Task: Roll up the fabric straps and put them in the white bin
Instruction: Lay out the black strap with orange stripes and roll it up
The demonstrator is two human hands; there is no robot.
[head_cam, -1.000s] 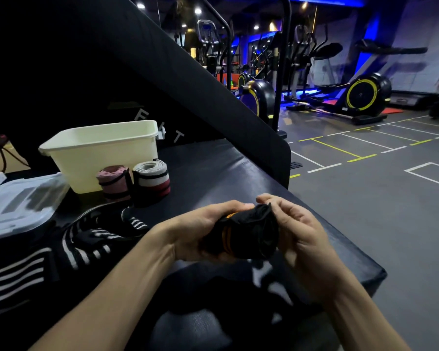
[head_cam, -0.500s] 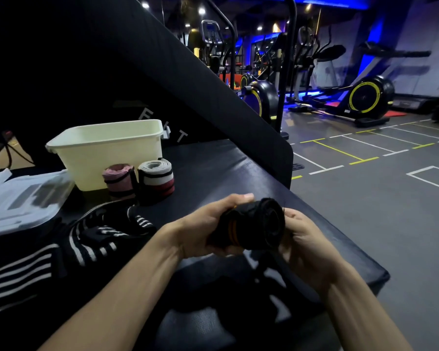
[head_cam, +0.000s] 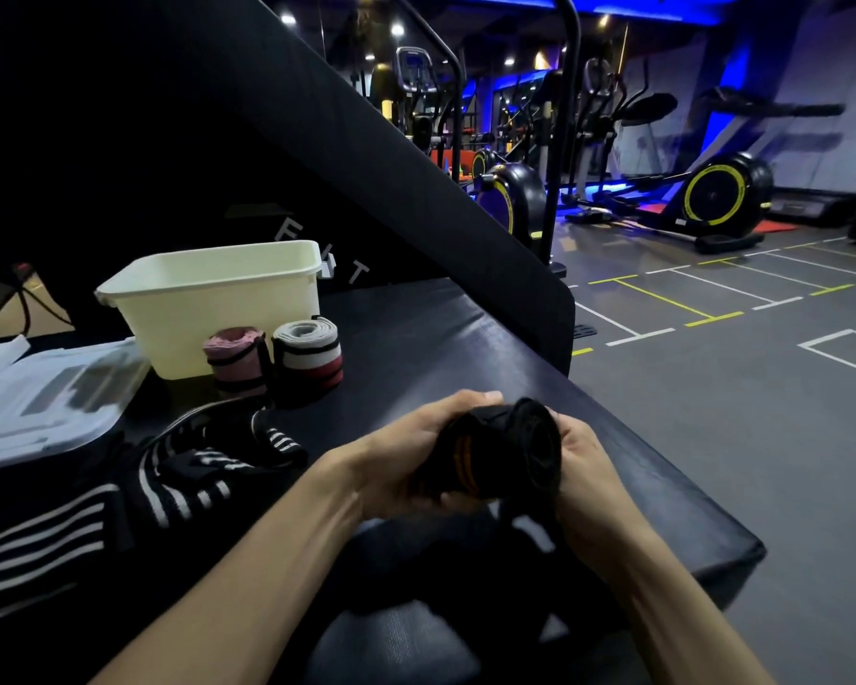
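dim gym bench (head_cam: 465, 338), black strap roll (head_cam: 495, 452) between left hand (head_cam: 406, 452) and right hand (head_cam: 584, 462)

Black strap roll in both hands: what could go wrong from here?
1. The black strap roll has a tail hanging below the hands; if the left hand or right hand eases, it may unwind.
2. The pink roll and striped roll stand before the white bin, easy to knock over.
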